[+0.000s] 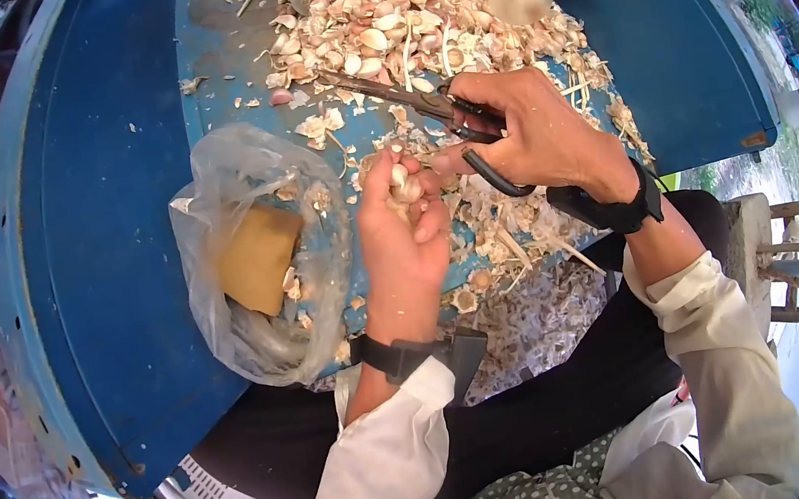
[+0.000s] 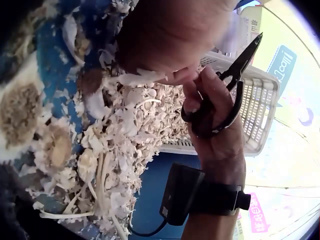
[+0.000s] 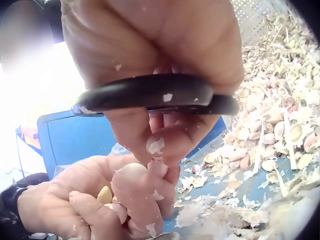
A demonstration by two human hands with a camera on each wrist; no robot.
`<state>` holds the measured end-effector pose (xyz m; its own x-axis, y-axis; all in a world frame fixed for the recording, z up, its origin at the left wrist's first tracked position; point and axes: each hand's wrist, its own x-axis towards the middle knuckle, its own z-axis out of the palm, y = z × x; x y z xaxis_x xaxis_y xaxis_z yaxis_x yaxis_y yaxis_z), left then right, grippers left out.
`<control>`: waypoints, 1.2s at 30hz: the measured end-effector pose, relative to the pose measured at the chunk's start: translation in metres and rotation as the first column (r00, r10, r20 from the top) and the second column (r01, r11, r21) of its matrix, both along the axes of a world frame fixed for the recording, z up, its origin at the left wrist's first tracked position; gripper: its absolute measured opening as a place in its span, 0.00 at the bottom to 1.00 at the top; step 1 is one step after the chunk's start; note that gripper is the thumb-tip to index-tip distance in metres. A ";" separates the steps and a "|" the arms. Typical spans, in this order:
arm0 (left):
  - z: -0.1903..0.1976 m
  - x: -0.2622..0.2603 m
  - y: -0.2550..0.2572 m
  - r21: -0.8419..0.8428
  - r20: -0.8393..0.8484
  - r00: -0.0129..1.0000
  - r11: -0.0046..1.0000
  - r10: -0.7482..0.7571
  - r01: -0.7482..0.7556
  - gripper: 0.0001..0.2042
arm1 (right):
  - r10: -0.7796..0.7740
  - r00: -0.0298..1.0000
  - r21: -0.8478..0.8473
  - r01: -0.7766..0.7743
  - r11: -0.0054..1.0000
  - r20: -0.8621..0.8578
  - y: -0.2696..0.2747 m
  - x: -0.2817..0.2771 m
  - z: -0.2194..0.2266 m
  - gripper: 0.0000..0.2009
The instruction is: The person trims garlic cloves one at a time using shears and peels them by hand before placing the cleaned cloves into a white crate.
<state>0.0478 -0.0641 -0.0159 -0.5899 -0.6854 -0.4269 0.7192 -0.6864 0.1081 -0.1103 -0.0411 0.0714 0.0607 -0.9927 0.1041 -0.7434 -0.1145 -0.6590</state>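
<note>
In the head view the left hand [image 1: 405,239] curls its fingers round garlic cloves [image 1: 403,186], palm up, over the blue table. The right hand [image 1: 536,136] has its fingers through the black handles of the scissors [image 1: 410,99], whose blades point away to the upper left. Its thumb and fingertip reach to the left hand's fingertips. In the right wrist view pale cloves [image 3: 105,195] show in the left hand [image 3: 95,200], and the right hand's fingertips touch that hand's fingers. The left wrist view shows the scissors [image 2: 242,60] held in the right hand [image 2: 215,115].
A clear plastic bag [image 1: 275,342] with a tan block [image 1: 259,258] lies left of the hands. Garlic cloves [image 1: 372,41] are heaped at the back, with peel and stalks [image 1: 507,225] towards the lap. A pale basket [image 2: 262,110] stands beyond. Blue panels [image 1: 659,34] flank the table.
</note>
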 end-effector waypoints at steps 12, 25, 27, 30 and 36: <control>0.007 -0.004 0.009 -0.024 0.070 0.988 0.990 0.141 -0.139 0.06 | 0.012 0.918 0.016 -0.006 1.000 -0.397 0.028 -0.011 -0.024 0.25; 0.008 -0.005 0.014 -0.212 -0.277 0.960 0.977 -0.035 -0.026 0.08 | -0.520 0.846 -0.123 0.508 0.853 -0.117 -0.021 -0.114 -0.044 0.15; 0.015 -0.008 0.015 -0.236 -0.092 0.996 0.971 0.018 -0.039 0.12 | -0.487 0.861 -0.095 0.478 0.873 -0.146 -0.032 -0.124 -0.053 0.14; 0.008 -0.006 0.013 -0.223 -0.200 0.978 0.975 -0.064 0.019 0.11 | -0.304 0.927 -0.140 0.278 0.950 -0.222 -0.029 -0.102 -0.078 0.13; -0.002 -0.005 0.012 -0.136 -0.292 0.945 0.984 -0.150 0.114 0.08 | -0.260 0.715 0.190 0.179 0.965 0.649 0.009 -0.106 -0.060 0.09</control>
<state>0.0428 -0.0521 -0.0183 -0.7667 -0.6268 -0.1386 0.6344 -0.7729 -0.0142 -0.2163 -0.0321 0.0117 -0.2047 -0.9762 -0.0721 -0.1072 0.0955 -0.9896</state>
